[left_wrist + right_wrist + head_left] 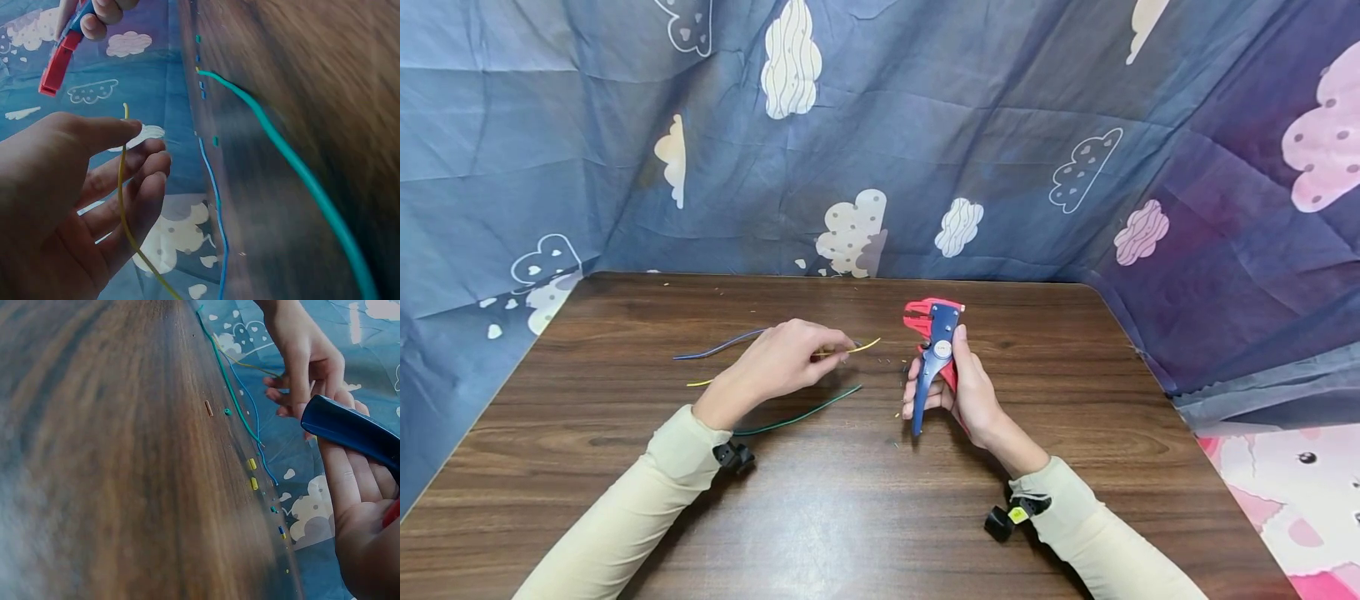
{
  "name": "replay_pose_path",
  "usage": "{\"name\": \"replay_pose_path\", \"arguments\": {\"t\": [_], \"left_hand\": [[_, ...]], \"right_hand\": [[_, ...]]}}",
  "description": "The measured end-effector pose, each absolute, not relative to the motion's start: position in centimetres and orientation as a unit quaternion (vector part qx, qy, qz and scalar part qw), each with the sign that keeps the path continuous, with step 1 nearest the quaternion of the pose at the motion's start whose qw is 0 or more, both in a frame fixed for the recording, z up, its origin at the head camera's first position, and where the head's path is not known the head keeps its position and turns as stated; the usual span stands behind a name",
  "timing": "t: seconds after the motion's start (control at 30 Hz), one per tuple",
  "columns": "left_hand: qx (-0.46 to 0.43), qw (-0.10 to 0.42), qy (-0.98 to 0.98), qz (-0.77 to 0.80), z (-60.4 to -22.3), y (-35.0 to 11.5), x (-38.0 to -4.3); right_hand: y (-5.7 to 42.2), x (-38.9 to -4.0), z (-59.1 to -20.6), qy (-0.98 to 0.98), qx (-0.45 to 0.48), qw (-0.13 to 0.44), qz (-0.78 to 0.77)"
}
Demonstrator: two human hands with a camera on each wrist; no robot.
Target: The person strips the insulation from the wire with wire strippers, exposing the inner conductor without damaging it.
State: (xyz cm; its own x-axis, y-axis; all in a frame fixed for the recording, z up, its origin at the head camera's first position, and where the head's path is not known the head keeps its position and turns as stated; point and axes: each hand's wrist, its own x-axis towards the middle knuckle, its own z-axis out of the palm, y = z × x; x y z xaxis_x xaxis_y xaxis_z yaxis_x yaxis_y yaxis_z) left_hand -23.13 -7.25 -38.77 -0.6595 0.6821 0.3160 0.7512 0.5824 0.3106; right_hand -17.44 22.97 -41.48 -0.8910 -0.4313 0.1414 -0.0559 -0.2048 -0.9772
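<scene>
My left hand (pixel 790 354) pinches a thin yellow wire (pixel 121 194) between thumb and fingers, above the table. One end of the wire sticks up past the thumb and points towards the tool. In my right hand (pixel 976 393) I hold a wire stripper (pixel 945 323) with a blue body and red jaws, upright, the jaws facing left. My thumb lies along its side, and the fingers are behind the blue handle (pixel 350 431). A blue wire (pixel 718 347) lies on the table behind the left hand. Nearer to me is a green wire (pixel 805 415), slightly bent.
Small yellow, green and blue insulation scraps, such as a yellow piece (pixel 254 483), are scattered on the brown wooden table (pixel 880 517) between and beyond the hands. A blue cloth (pixel 895 150) with cloud prints hangs along the back and sides.
</scene>
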Motion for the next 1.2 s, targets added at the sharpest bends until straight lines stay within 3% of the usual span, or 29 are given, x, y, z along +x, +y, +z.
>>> {"name": "replay_pose_path", "arguments": {"t": [0.33, 0.8, 1.2], "left_hand": [[-0.417, -0.03, -0.878, -0.233, -40.0, -8.0, -24.2], [-0.397, -0.042, -0.887, -0.231, -40.3, -8.1, -24.0], [-0.383, -0.021, -0.898, -0.217, -40.3, -8.3, -24.0]], "right_hand": [[23.0, -17.5, -41.6, 0.627, -0.186, 0.112, -0.748], [22.9, -17.3, -41.6, 0.636, -0.173, 0.109, -0.744], [22.7, -17.0, -41.4, 0.636, -0.149, 0.111, -0.749]]}}
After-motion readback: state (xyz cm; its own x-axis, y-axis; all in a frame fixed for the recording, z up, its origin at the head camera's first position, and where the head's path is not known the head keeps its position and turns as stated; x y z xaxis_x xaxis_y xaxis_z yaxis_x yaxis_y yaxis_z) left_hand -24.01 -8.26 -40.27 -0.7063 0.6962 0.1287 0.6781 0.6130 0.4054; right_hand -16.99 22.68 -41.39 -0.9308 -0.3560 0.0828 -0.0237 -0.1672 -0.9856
